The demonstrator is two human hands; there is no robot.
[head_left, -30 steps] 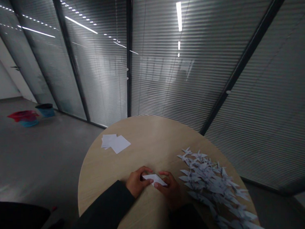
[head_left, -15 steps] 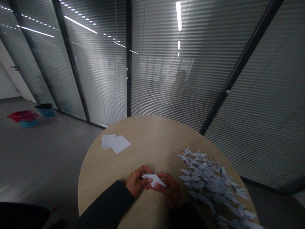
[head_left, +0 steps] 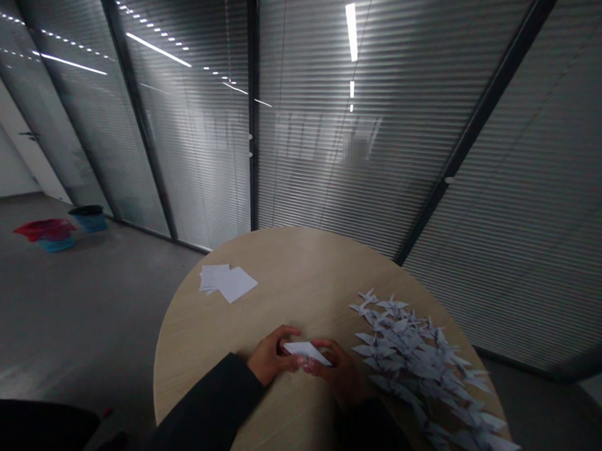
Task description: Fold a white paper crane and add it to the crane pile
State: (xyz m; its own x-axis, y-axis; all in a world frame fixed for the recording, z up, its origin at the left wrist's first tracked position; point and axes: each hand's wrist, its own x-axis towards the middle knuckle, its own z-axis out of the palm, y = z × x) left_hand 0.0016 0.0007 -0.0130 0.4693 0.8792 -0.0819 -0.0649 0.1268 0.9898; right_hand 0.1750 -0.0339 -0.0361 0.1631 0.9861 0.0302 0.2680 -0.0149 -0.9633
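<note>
A folded piece of white paper is held between my two hands near the front of the round table. My left hand grips its left end, with the thumb along the lower edge. On the other end, the fingers of my right hand are closed, thumb below and fingers behind. Both thumbs meet close together at the paper's near edge. To the right of my hands lies a spread pile of folded white paper cranes.
Several loose square paper sheets lie at the table's back left. A glass partition with blinds stands behind the table. On the floor at left are a bin with a red liner and a blue bin with a black liner.
The folded paper has tilted so that less of its face shows. My left thumb has moved down off the face to its near edge. The cranes and sheets have stayed put.
</note>
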